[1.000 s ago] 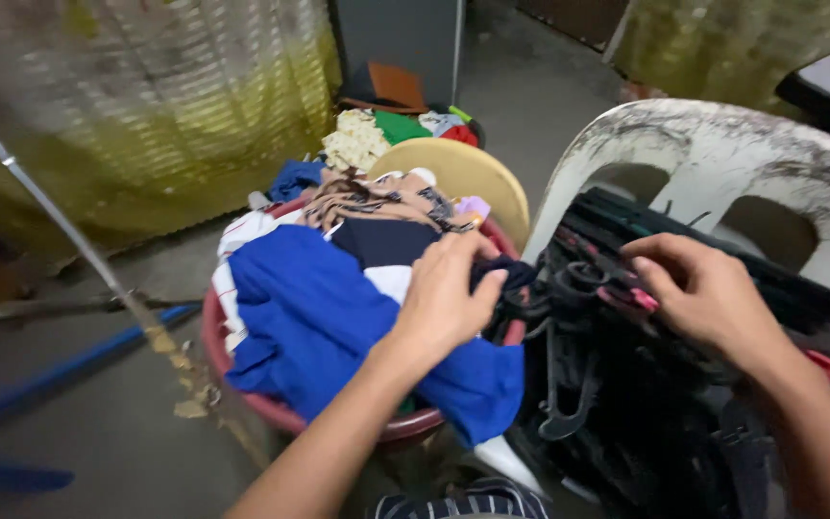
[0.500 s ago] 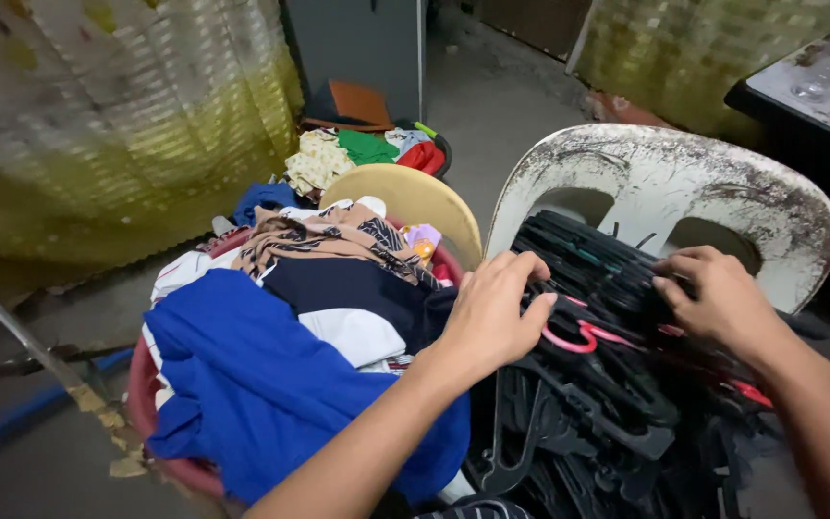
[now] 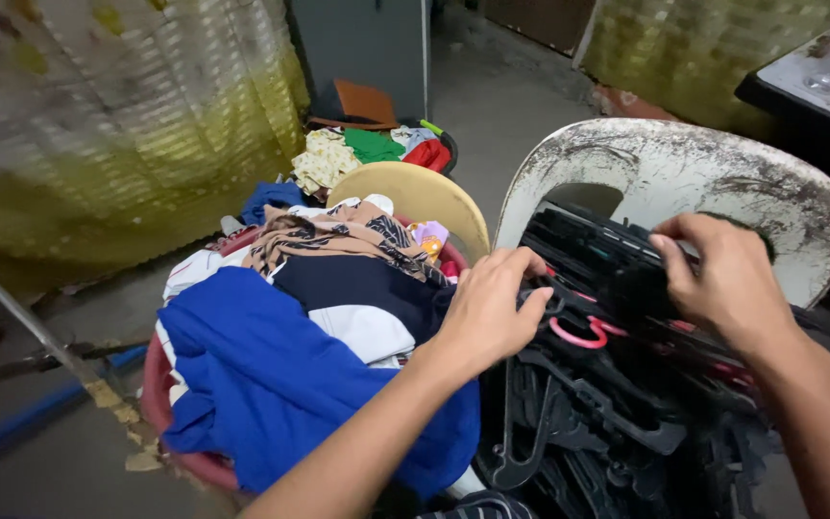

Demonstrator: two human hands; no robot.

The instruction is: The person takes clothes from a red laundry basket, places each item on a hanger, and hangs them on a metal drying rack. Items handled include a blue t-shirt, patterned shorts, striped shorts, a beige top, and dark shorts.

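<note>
- Concrete floor (image 3: 521, 106), dim; far clothes are blurred.
- Black hangers (image 3: 617, 384) heaped on the white plastic chair (image 3: 684, 173), the pile cut off below.
- Left hand (image 3: 492, 312) fingers curl on a pink hanger (image 3: 583, 336); right hand (image 3: 727, 279) fingers clamp black hangers.
- Red laundry basin (image 3: 160, 384) touches the chair; little free room.

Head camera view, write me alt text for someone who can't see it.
Two bare hands, left hand and right hand, dig into a pile of black hangers heaped on a dirty white plastic chair, with a pink hanger by the left fingers. Beside it sits a red basin piled with clothes, a blue garment on top.
</note>
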